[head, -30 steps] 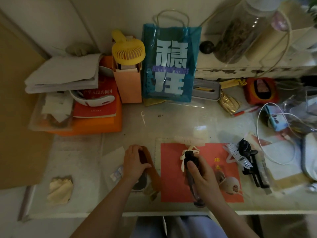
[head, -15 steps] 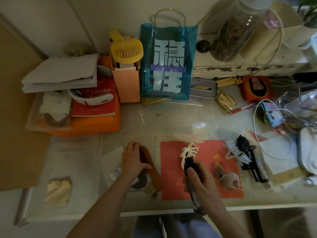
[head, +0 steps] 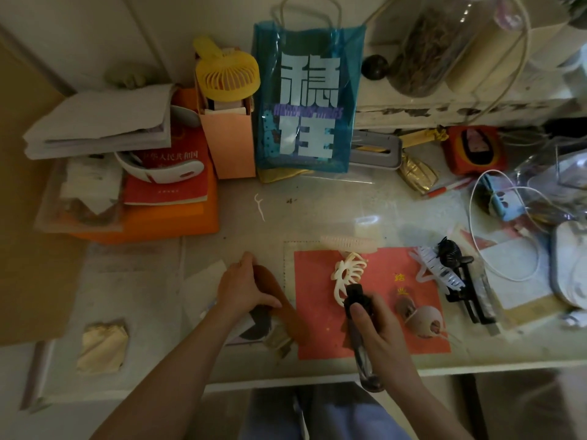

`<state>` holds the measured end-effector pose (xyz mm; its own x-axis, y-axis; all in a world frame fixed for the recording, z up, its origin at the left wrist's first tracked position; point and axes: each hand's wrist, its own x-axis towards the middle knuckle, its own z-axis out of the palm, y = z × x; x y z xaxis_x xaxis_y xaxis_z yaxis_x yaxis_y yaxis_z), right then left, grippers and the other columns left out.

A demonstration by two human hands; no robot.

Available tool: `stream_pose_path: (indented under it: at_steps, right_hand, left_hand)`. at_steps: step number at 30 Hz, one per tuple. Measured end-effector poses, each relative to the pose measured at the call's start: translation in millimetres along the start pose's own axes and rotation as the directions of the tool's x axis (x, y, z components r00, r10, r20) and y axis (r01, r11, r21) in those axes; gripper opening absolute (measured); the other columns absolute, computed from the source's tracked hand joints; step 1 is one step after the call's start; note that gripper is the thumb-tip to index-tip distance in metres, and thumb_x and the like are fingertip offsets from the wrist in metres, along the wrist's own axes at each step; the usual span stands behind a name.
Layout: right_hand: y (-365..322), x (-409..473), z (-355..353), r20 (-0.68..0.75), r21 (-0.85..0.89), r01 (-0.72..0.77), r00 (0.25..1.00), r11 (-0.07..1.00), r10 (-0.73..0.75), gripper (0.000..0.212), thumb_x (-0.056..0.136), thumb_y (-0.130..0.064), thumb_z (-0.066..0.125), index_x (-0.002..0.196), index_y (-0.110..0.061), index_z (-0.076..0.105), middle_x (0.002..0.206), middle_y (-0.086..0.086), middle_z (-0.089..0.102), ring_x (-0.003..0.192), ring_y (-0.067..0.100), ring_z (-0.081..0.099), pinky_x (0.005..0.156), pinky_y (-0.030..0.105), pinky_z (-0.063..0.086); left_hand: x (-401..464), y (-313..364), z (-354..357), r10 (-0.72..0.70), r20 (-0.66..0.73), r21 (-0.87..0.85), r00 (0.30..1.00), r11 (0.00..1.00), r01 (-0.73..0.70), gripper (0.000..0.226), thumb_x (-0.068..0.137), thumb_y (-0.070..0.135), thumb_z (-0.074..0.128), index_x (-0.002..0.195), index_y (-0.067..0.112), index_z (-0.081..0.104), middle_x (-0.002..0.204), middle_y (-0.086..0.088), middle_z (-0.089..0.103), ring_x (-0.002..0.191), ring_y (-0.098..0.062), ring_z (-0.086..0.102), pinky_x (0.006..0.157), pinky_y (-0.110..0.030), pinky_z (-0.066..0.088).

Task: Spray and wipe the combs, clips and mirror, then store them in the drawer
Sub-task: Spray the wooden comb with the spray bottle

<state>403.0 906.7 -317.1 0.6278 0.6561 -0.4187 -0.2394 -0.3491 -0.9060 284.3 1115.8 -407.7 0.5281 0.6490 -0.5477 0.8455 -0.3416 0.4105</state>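
Note:
My right hand (head: 378,331) grips a dark spray bottle (head: 360,344), thumb on its black nozzle, which points at a cream claw clip (head: 344,276) on a red sheet (head: 317,312). My left hand (head: 241,289) rests curled over a brown comb (head: 279,296) and a dark round thing beneath it, left of the sheet. A pale pink comb (head: 347,242) lies at the sheet's far edge. A small round pink mirror (head: 425,320) sits on the sheet's right part. A white claw clip (head: 435,271), a black claw clip (head: 449,250) and a black comb (head: 470,293) lie to the right.
A teal bag (head: 306,100), a yellow fan (head: 227,74) in a pink box and stacked books (head: 165,173) line the back of the desk. White cables (head: 508,233) and clutter fill the right side. A crumpled yellow paper (head: 101,347) lies front left.
My right hand with the spray bottle drew back slightly from the cream clip, toward me. My left hand stays on the brown comb.

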Motion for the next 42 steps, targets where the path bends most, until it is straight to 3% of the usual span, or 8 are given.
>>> stream_pose_path:
  at_steps: [7,10,14,19,25,33,37,42]
  right_hand:
    - [-8.8,1.3,0.2,0.023,-0.004,0.027,0.999,1.000,-0.027,0.030,0.080,-0.033,0.052,0.098,-0.010,0.057,0.069,0.007,0.061,0.057,0.010,0.060,0.052,0.023,0.050]
    - [-20.0,2.2,0.4,0.059,0.009,0.046,0.997,0.999,-0.046,0.031,0.082,-0.032,0.051,0.101,-0.008,0.055,0.073,0.007,0.060,0.058,0.005,0.059,0.052,0.019,0.049]
    - [-43.5,5.7,2.4,0.119,-0.005,0.117,0.986,0.993,-0.115,0.027,0.085,-0.029,0.052,0.107,-0.014,0.053,0.076,0.009,0.058,0.059,0.003,0.058,0.053,0.016,0.046]
    - [-88.2,10.8,3.2,0.208,0.008,0.239,0.949,0.971,-0.235,0.038,0.088,-0.024,0.061,0.120,-0.037,0.044,0.074,0.005,0.059,0.061,0.017,0.059,0.057,0.027,0.048]
    - [-172.5,2.1,6.6,0.249,0.100,0.438,0.858,0.894,-0.448,0.060,0.091,-0.025,0.057,0.133,-0.057,0.027,0.082,0.034,0.055,0.071,0.048,0.056,0.070,0.047,0.055]
    - [-269.8,-11.9,3.5,0.260,0.382,0.547,0.710,0.745,-0.655,0.063,0.073,-0.046,0.072,0.128,-0.051,0.042,0.079,0.020,0.062,0.056,0.032,0.059,0.056,0.036,0.053]
    - [-316.8,-18.6,-0.6,0.176,0.290,0.673,0.661,0.680,-0.729,0.053,0.080,-0.026,0.053,0.124,-0.053,0.043,0.076,0.018,0.065,0.056,0.033,0.058,0.057,0.035,0.055]
    - [-366.1,-25.4,-9.9,0.101,0.028,0.835,0.545,0.550,-0.832,0.056,0.079,-0.028,0.057,0.126,-0.052,0.036,0.087,0.008,0.067,0.064,0.027,0.066,0.059,0.037,0.058]
  left_hand:
    - [-21.4,3.8,-8.1,-0.012,-0.055,-0.624,0.998,0.781,-0.026,0.049,0.067,0.007,0.081,0.098,0.026,0.048,0.101,-0.004,0.062,0.091,-0.019,0.064,0.073,-0.033,0.059]
    - [-32.4,15.7,-21.3,0.022,-0.129,-0.693,0.991,0.713,-0.106,0.035,0.077,-0.002,0.071,0.099,0.020,0.055,0.103,-0.006,0.060,0.085,-0.005,0.063,0.065,-0.017,0.055]
    - [-44.5,37.1,-53.4,0.029,-0.180,-0.766,0.983,0.624,-0.158,0.036,0.081,-0.001,0.066,0.095,0.030,0.056,0.102,-0.009,0.060,0.080,-0.014,0.067,0.061,-0.020,0.056]
    - [-65.7,74.0,-118.9,0.089,-0.333,-0.797,0.939,0.505,-0.331,0.030,0.089,0.003,0.058,0.102,0.030,0.056,0.104,-0.003,0.063,0.088,-0.013,0.068,0.061,-0.020,0.055]
    - [-96.7,115.8,-197.8,0.057,-0.477,-0.831,0.877,0.296,-0.471,0.033,0.092,0.001,0.052,0.106,0.029,0.062,0.092,0.009,0.067,0.080,-0.008,0.070,0.060,-0.025,0.057]
    - [-129.3,159.7,-284.5,0.116,-0.624,-0.752,0.773,0.178,-0.634,0.027,0.091,0.004,0.054,0.110,0.021,0.062,0.099,-0.007,0.070,0.089,-0.022,0.070,0.061,-0.027,0.057]
    - [-143.3,190.2,-326.3,0.152,-0.704,-0.687,0.694,0.101,-0.719,0.026,0.089,0.003,0.056,0.103,0.023,0.065,0.090,-0.004,0.073,0.082,-0.019,0.072,0.061,-0.025,0.056]
    - [-159.9,230.1,-361.9,0.202,-0.768,-0.622,0.608,-0.009,-0.783,0.021,0.093,0.011,0.053,0.107,0.024,0.062,0.094,-0.006,0.071,0.085,-0.021,0.071,0.064,-0.023,0.056]
